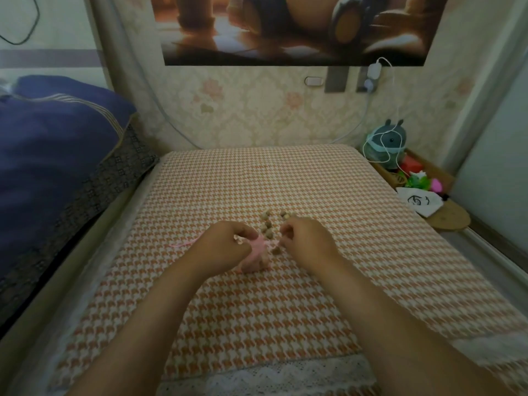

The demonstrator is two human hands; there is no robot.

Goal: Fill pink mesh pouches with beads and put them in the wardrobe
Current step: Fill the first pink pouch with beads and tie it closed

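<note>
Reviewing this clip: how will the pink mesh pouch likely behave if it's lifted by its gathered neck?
Probably floppy: the pink mesh pouch bunches and sags under the left hand gripping it. Likely bottom-heavy, since its bulging base looks filled. Unlikely to roll, unlike the loose beads beside it on the cloth.

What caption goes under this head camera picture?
Left hand holds a pink mesh pouch, right hand among loose beads.
</note>
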